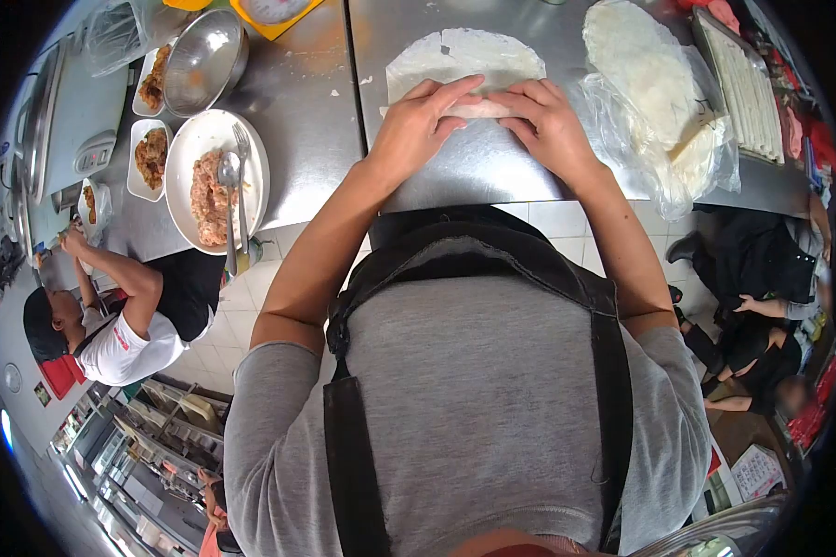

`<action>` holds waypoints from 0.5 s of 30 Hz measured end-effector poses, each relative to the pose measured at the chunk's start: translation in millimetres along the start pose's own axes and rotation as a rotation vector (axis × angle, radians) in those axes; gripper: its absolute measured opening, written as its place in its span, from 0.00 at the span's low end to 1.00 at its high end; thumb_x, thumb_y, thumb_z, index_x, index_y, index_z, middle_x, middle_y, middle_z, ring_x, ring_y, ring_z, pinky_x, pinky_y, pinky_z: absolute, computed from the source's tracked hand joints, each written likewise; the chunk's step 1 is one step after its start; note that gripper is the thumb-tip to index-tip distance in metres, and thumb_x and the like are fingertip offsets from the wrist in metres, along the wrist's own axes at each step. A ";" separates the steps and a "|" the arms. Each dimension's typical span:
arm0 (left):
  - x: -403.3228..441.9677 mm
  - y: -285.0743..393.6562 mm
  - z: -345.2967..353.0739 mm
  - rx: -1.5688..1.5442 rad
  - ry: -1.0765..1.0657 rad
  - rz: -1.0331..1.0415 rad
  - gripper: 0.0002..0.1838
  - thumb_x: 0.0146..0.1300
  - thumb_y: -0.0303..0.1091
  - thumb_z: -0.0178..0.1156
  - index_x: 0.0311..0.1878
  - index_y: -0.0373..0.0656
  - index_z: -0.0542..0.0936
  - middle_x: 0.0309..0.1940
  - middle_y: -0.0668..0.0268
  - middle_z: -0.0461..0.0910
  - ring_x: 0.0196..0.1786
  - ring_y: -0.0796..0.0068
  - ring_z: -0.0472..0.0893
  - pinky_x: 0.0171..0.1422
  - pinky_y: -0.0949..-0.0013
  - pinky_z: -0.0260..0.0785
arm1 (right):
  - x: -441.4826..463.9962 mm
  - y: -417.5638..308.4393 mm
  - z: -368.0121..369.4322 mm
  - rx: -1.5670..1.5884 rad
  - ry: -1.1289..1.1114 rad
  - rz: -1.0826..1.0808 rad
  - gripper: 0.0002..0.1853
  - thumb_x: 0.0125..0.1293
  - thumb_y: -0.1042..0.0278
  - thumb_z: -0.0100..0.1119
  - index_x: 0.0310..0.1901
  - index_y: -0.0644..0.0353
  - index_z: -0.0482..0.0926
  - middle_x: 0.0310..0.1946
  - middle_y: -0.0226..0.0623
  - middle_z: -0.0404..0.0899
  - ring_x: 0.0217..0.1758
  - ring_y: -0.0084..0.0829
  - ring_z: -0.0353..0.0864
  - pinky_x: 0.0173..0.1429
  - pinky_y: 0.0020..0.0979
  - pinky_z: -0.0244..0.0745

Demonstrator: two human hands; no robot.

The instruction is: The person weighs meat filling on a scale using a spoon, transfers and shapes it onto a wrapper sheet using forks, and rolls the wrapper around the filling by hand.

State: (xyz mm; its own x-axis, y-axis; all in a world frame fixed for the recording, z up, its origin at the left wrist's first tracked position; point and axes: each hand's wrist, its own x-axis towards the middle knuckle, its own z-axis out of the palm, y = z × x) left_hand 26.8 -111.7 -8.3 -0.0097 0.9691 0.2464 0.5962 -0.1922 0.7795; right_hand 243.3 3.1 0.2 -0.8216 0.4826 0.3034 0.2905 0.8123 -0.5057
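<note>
A thin pale wrapper sheet (pixel 474 54) lies on the steel table, its near edge rolled into a narrow roll (pixel 481 110). My left hand (pixel 424 125) grips the left part of this roll, thumb below and fingers over the top. At its right part, my right hand (pixel 541 125) holds it the same way, fingers bent over it. Both hands are close together, with a short stretch of the roll showing between them. Small white flakes are scattered on the steel left of the sheet.
On the left are a white oval plate (pixel 182 130) with minced filling, a fork and a spoon, a metal bowl (pixel 206 60), small dishes and a scale. At right, stacked wrappers (pixel 646 74) lie on plastic beside a tray of rolls (pixel 745 93). Other people stand at both sides.
</note>
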 end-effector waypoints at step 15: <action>5.4 0.2 2.0 0.037 -0.021 0.069 0.41 0.58 0.23 0.72 0.76 0.53 0.72 0.54 0.63 0.85 0.50 0.60 0.83 0.58 0.60 0.78 | 3.4 2.8 -2.2 -0.038 -0.019 0.017 0.22 0.58 0.71 0.73 0.56 0.52 0.88 0.47 0.35 0.80 0.54 0.40 0.77 0.62 0.41 0.73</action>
State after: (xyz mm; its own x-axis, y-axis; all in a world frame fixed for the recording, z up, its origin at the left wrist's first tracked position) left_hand 28.5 -106.2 -8.0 0.0495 0.9568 0.2866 0.6244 -0.2536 0.7388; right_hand 242.4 7.7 1.6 -0.8253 0.4905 0.2798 0.3226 0.8163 -0.4792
